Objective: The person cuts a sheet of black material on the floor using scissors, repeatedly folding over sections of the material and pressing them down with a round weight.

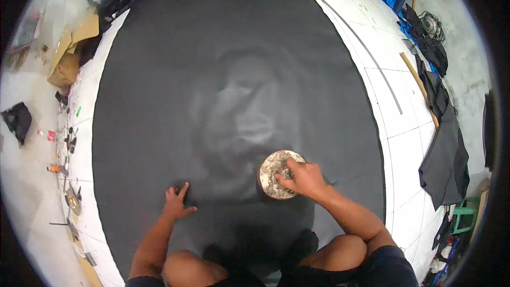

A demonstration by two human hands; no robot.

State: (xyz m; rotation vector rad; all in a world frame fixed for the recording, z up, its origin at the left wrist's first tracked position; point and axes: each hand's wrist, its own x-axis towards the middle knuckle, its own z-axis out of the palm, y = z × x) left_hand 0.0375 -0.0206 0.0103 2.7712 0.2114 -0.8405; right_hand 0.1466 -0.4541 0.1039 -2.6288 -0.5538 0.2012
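Observation:
A wide black sheet (154, 90), smooth and slightly shiny like vinyl or coated cloth, covers the floor before me. Shallow ripples catch the light near its middle. On it, right of centre, rests a round worn disc (271, 183) with a pale, stained top and a small knob at its centre. My right hand (305, 178) grips this disc at the knob, thumb and fingers curled around it. To the left, my left hand (176, 203) presses on the sheet with its fingers spread and nothing in it. My bent knees are at the sheet's near edge.
White floor tiles (409, 154) border the sheet. At right lie a long dark strip (366, 50), a wooden stick (418, 87), black cloth (446, 162) and a green stool (465, 217). At left are a cardboard box (66, 69), a tape roll (73, 201) and several small tools.

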